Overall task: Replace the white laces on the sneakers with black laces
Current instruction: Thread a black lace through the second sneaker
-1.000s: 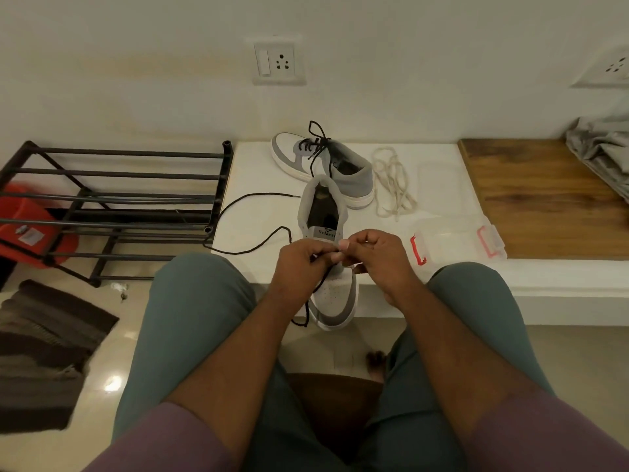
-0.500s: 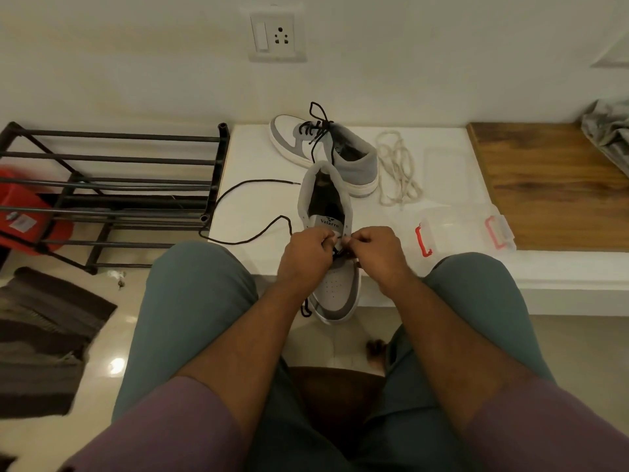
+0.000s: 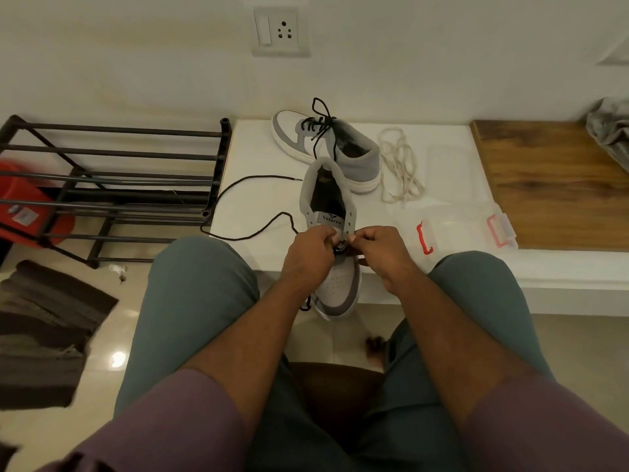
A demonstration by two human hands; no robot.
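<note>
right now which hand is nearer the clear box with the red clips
Right. The right hand is just left of the clear box, at the near sneaker. The left hand is across the sneaker, farther away.

We reach both bare forearms forward between our knees, our left hand [image 3: 311, 252] and right hand [image 3: 381, 248] meeting knuckle to knuckle, fingers curled, fingertips of each pinching a black lace [image 3: 341, 247] held in the narrow gap between them.
</note>
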